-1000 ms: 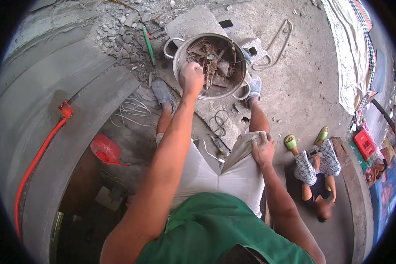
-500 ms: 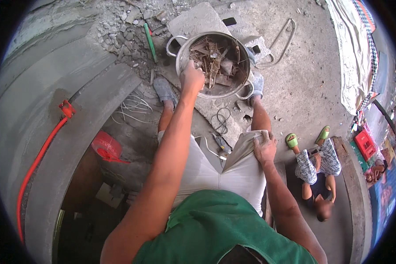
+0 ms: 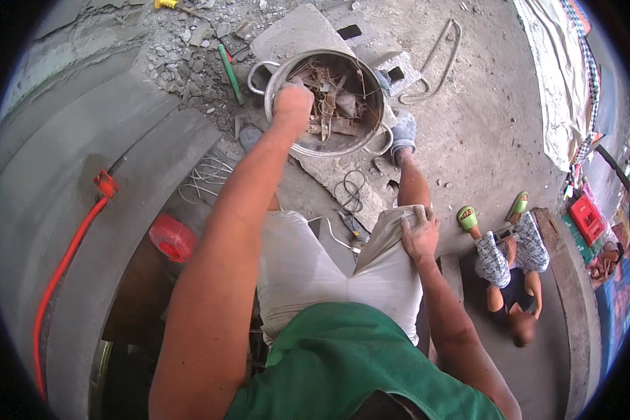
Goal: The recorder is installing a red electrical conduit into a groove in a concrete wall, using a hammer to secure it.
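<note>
In front of my feet stands a metal pot [image 3: 304,147] with two loop handles, holding wood scraps [image 3: 327,105], dry bits and a grey lump. My left hand [image 3: 292,103] is closed over the pot's left side, its fingertips hidden; I cannot make out what they hold. My right hand [image 3: 420,232] lies on the right knee of my pale shorts [image 3: 308,259], fingers spread over the bunched cloth. Left of the pot, a green-handled tool [image 3: 229,73] lies on the rubble.
Broken concrete [image 3: 297,35] lies beyond the pot, a bent metal rod [image 3: 444,59] to its right. Cables [image 3: 206,175] and a red reel [image 3: 173,238] are at left, beside an orange hose [image 3: 66,259]. At right, a person [image 3: 511,273] in green slippers sits close by.
My left hand has moved slightly farther along the pot's left side. The whole view has shifted a little, bringing a yellow-handled tool in at the top left. My right hand stays on my knee.
</note>
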The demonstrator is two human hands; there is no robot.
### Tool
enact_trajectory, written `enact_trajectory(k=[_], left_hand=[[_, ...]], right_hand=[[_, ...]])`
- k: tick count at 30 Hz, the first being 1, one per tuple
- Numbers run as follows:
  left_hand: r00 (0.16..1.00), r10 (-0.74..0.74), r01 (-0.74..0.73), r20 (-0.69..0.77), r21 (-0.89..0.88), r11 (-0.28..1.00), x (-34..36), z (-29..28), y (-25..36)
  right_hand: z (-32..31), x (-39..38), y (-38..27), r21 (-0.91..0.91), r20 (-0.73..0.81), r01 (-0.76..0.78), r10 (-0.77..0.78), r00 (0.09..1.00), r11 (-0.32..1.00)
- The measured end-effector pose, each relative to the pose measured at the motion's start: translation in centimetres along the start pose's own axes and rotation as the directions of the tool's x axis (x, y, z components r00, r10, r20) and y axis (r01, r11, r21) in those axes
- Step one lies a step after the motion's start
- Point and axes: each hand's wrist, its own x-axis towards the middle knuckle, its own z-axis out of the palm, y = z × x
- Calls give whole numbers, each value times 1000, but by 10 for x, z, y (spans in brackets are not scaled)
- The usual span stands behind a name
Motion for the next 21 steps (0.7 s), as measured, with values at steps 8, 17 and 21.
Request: enact_trajectory(k=[8, 17, 21], left_hand=[[991, 93, -87, 100, -63, 994, -1, -27, -3], [810, 230, 576, 540, -806, -137, -68, -89, -64], [859, 211, 509, 466, -738, -442, -95, -72, -80]], right_hand=[[-1, 0, 4, 26, 11, -9, 9, 1000, 1000], [-2, 4, -4, 14, 28, -11, 10, 1000, 1000], [-3, 6, -15, -13, 30, 23, -23, 999, 1000]])
